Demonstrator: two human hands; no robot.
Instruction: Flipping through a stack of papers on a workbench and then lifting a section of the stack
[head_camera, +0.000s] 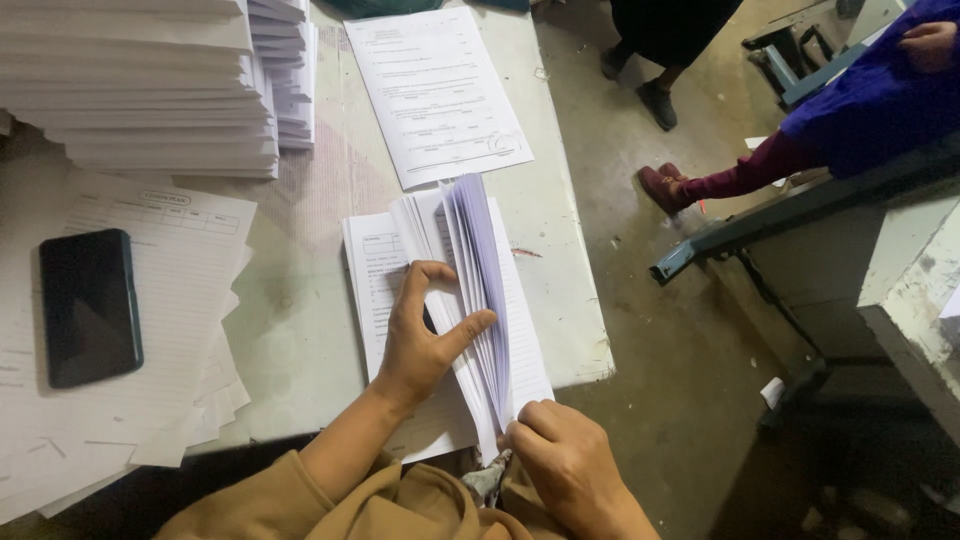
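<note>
Nearest the lens, the left hand (425, 335) spreads its fingers over the fanned sheaf of papers (480, 290), thumb hooked into the leaves, while to its right the right hand (565, 455) pinches the sheaf's near corner. Most leaves look flipped over to the left already, with a thinner share standing; the sheaf lies on the table (310, 320) just below a loose printed sheet (435, 90).

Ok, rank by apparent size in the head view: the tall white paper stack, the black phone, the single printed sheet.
1. Tall white paper stack
2. Single printed sheet
3. Black phone
All lie at roughly similar distance, so the order seems reliable.
</note>
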